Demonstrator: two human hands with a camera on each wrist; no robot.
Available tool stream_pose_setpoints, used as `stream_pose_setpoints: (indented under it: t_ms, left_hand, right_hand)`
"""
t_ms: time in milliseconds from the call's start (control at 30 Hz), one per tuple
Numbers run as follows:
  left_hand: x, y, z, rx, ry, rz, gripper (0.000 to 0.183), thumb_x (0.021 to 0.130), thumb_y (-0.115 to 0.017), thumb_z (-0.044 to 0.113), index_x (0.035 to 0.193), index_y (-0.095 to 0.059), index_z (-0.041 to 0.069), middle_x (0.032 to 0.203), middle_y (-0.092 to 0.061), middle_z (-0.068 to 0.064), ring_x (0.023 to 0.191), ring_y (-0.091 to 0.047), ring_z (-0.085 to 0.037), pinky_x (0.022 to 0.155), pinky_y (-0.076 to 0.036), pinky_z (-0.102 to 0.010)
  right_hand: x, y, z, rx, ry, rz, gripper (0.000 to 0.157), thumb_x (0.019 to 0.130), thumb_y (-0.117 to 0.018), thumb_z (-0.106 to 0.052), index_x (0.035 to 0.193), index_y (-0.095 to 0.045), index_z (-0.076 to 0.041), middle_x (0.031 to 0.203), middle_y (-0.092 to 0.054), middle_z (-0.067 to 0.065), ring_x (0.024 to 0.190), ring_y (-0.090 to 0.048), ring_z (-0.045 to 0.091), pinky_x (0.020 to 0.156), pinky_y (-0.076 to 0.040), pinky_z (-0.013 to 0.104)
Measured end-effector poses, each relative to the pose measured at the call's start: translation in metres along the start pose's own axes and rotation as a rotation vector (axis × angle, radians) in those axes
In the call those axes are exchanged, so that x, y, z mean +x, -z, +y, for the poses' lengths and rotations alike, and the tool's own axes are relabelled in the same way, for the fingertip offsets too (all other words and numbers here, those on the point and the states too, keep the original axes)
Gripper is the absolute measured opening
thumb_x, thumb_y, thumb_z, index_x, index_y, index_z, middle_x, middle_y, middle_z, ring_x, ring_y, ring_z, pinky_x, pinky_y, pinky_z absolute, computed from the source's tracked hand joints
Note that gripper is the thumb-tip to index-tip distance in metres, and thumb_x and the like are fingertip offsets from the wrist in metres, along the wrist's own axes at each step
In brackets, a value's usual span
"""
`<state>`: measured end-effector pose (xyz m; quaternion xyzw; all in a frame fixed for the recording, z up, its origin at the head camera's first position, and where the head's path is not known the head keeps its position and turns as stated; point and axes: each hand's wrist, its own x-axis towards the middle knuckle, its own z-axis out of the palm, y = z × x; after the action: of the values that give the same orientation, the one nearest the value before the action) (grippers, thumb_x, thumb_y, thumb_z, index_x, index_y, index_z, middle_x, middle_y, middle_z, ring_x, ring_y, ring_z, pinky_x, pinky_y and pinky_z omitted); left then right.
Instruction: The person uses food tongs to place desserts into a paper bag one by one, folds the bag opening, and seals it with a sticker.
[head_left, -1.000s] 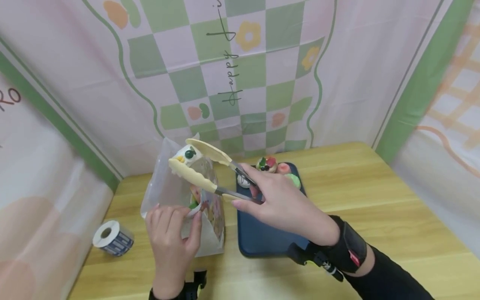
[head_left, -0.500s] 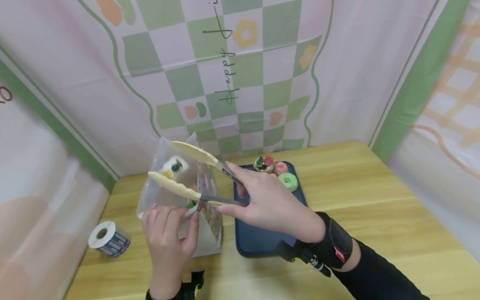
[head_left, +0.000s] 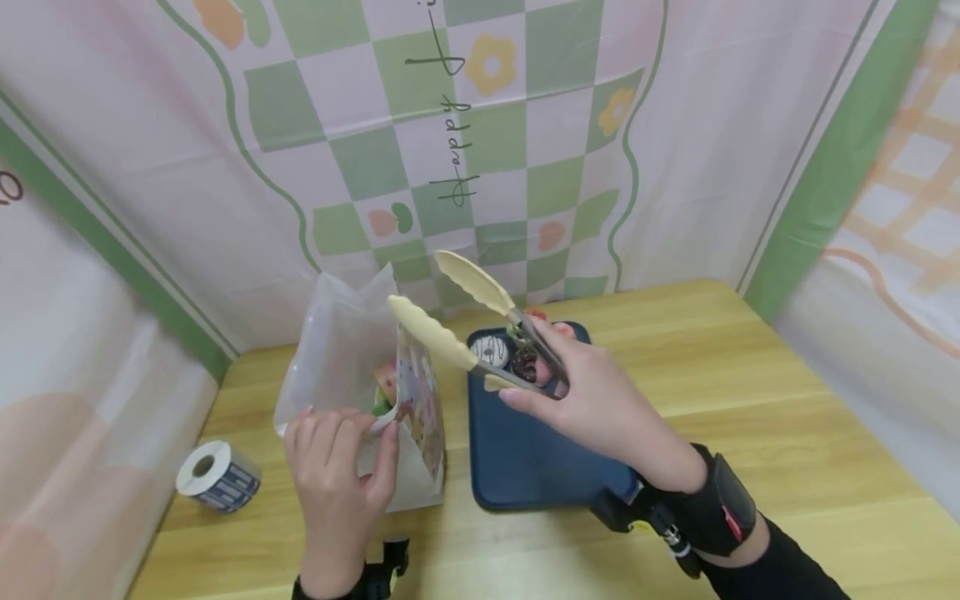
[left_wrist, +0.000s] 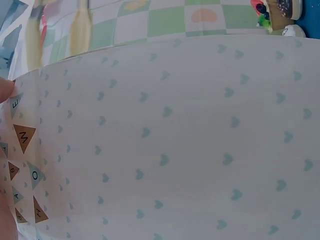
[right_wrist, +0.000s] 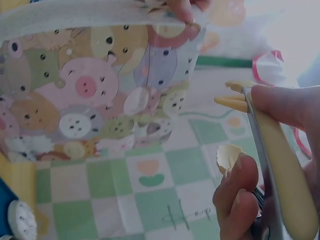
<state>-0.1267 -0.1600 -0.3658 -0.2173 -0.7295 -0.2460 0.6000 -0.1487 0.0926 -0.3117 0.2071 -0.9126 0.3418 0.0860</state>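
Below, a wooden table [head_left: 720,400] bears a printed bag [head_left: 422,417] at nine o'clock from a navy tray [head_left: 525,450]. Yellow tongs [head_left: 438,337] point to ten o'clock — tips apart, gripped by the right hand [head_left: 592,400] — while the left hand [head_left: 337,467] pinches the bag's rim. A blue-and-white roll [head_left: 219,477] sits at its eight o'clock.

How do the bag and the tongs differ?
The bag stands on the table; the tongs are held in the air. The bag is pale, with cartoon animals on one side; the tongs are creamy yellow at the ends with grey arms. The bag is broad; the tongs are slim. Both are open: the bag at its top, the tongs at their tips.
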Motion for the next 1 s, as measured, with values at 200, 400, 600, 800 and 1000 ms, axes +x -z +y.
stream_pose_setpoints:
  t_ms: [200,400,600,800,1000]
  left_hand:
    - [0.000,0.001,0.000,0.000,0.006,-0.007,0.034,0.085,-0.059,0.025,0.066,-0.059,-0.003,0.063,-0.058,-0.013,0.062,-0.049,-0.031,0.072,-0.035,-0.054]
    - [-0.001,0.001,0.000,0.000,0.009,-0.007,0.034,0.085,-0.059,0.025,0.066,-0.059,-0.003,0.063,-0.059,-0.013,0.062,-0.049,-0.030,0.071,-0.035,-0.054]
    - [-0.001,0.002,0.001,-0.004,0.011,-0.009,0.036,0.087,-0.058,0.026,0.066,-0.059,-0.003,0.063,-0.058,-0.013,0.062,-0.049,-0.030,0.072,-0.034,-0.054]
    - [-0.001,0.002,0.001,-0.005,0.013,-0.013,0.037,0.088,-0.058,0.027,0.066,-0.059,-0.003,0.063,-0.058,-0.013,0.063,-0.049,-0.030,0.073,-0.034,-0.055]
    - [-0.001,0.002,0.001,-0.001,0.018,-0.017,0.038,0.089,-0.058,0.028,0.066,-0.059,-0.002,0.063,-0.058,-0.012,0.063,-0.049,-0.030,0.073,-0.035,-0.054]
  right_hand:
    - [-0.011,-0.001,0.022,-0.025,-0.060,-0.002,0.084,0.082,-0.065,-0.051,0.145,-0.035,-0.004,0.077,-0.054,0.001,0.055,-0.046,0.012,0.053,-0.040,0.029]
    - [-0.019,-0.007,0.041,-0.072,-0.065,0.018,0.082,0.083,-0.065,-0.050,0.146,-0.035,-0.007,0.073,-0.055,0.000,0.053,-0.045,0.010,0.051,-0.039,0.028]
    - [-0.027,-0.011,0.055,-0.083,-0.101,0.028,0.079,0.081,-0.066,-0.051,0.142,-0.040,-0.009,0.073,-0.055,0.000,0.050,-0.047,0.009,0.048,-0.040,0.028]
    - [-0.030,-0.012,0.067,-0.090,-0.159,0.031,0.080,0.080,-0.066,-0.054,0.142,-0.041,-0.009,0.074,-0.055,0.001,0.051,-0.047,0.012,0.048,-0.038,0.029]
    - [-0.033,-0.014,0.077,-0.118,-0.207,0.030,0.086,0.079,-0.064,-0.058,0.142,-0.039,-0.003,0.074,-0.056,0.003,0.052,-0.045,0.013,0.048,-0.037,0.029]
